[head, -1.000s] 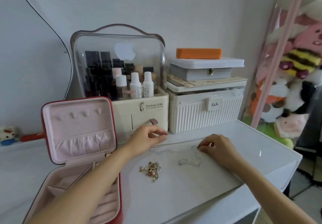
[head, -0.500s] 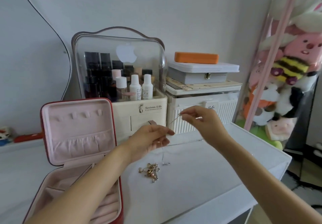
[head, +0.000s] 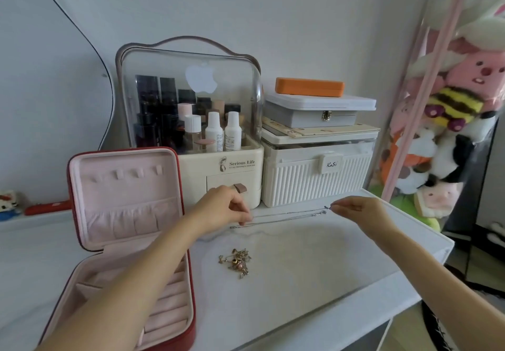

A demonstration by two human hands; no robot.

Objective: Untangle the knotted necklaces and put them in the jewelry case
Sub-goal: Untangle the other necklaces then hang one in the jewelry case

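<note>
Head view shows the silver chain (head: 284, 218) stretched low over the white tabletop (head: 314, 274), my left hand (head: 224, 208) pinching one end and my right hand (head: 352, 210) pinching the other. I judge a hard pull could tighten any kink or drag it into the gold tangle (head: 237, 261) lying apart, nearer me. Open jewelry case (head: 120, 214) sits at left; storage boxes (head: 317, 170) crowd the back, and the table's right edge is close.
</note>
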